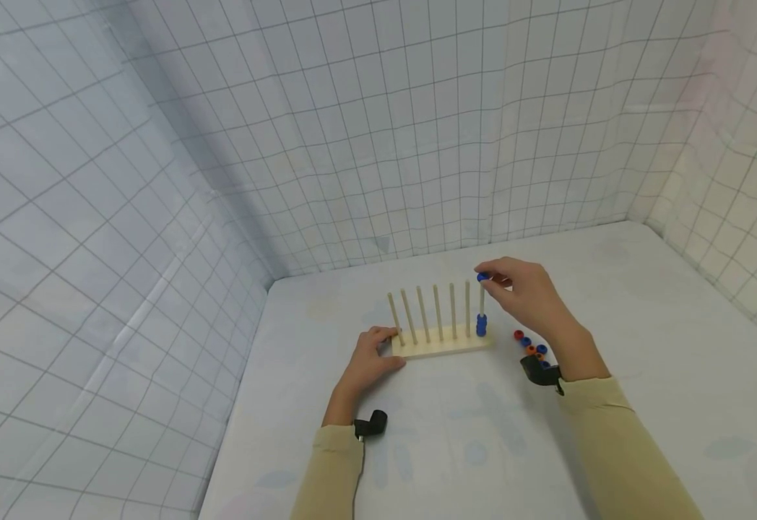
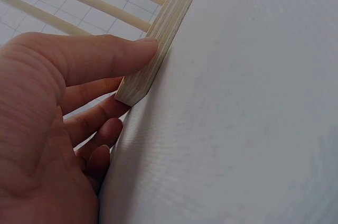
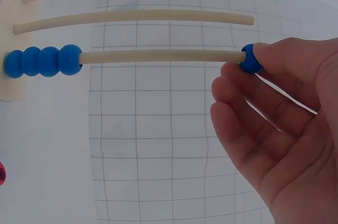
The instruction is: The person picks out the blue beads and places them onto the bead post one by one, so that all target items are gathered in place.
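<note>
A pale wooden base [image 1: 440, 345] with a row of upright dowels [image 1: 438, 310] stands on the table. My left hand [image 1: 370, 359] grips the base's left end, thumb on the front edge and fingers behind, as the left wrist view shows closely. At the top of the rightmost dowel [image 3: 158, 56], my right hand [image 1: 526, 295] pinches a blue bead [image 3: 251, 58] between thumb and fingers; the dowel's tip is in the bead's hole. Several blue beads [image 3: 48, 61] are stacked at the bottom of that dowel. The other dowels carry no beads.
Loose red, blue and orange beads [image 1: 531, 349] lie on the white table [image 1: 456, 448] right of the base, partly hidden by the right wrist's camera [image 1: 539, 371]. White grid-patterned curtains [image 1: 378, 144] enclose the back and sides.
</note>
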`<state>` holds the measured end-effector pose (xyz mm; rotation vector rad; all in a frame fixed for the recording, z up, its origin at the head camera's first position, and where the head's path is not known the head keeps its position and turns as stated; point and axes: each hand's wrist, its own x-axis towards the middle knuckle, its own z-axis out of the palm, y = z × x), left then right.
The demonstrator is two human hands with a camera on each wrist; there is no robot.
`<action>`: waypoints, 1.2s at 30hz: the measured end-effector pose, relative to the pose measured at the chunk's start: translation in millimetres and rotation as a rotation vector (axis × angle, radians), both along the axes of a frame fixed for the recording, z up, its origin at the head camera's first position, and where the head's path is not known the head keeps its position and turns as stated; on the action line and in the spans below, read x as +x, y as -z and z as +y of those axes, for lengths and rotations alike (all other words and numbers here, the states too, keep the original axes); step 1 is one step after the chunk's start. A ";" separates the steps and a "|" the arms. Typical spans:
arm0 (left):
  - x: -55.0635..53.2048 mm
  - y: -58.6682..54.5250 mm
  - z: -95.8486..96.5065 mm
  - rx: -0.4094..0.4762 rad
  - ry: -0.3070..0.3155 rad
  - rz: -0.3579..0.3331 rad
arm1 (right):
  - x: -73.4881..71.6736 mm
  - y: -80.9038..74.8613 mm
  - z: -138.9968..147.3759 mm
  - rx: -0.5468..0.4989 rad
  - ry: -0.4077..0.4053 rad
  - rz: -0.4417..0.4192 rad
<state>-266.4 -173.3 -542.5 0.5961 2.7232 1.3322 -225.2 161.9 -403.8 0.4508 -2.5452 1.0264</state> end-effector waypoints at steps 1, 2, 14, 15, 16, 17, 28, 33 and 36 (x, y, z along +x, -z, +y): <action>0.2 -0.3 0.2 0.000 0.000 -0.001 | -0.4 0.4 -0.2 0.002 0.002 -0.002; 0.3 -0.5 0.3 0.000 0.000 0.000 | -0.8 1.0 -0.2 0.003 0.002 -0.004; 0.6 -2.0 0.6 -0.008 0.000 0.008 | 0.7 3.8 -2.8 -0.008 0.000 -0.017; 0.5 -1.9 0.8 -0.007 0.001 0.007 | 0.9 4.1 -2.8 -0.008 -0.003 -0.014; 0.4 -1.6 0.8 -0.006 0.001 0.007 | 1.0 4.6 -2.8 -0.007 -0.005 -0.012; 0.2 -1.1 0.7 -0.006 0.001 0.006 | 1.1 4.8 -2.7 -0.008 -0.005 -0.010; 0.9 -0.1 0.5 0.001 0.002 0.011 | 1.4 9.7 -1.2 -0.010 0.008 -0.030; 0.4 0.0 0.3 -0.001 0.002 0.018 | 1.4 14.0 -0.2 -0.014 0.003 -0.053; 0.5 0.1 0.3 0.001 0.002 0.018 | 1.2 16.3 -0.1 -0.015 0.011 -0.065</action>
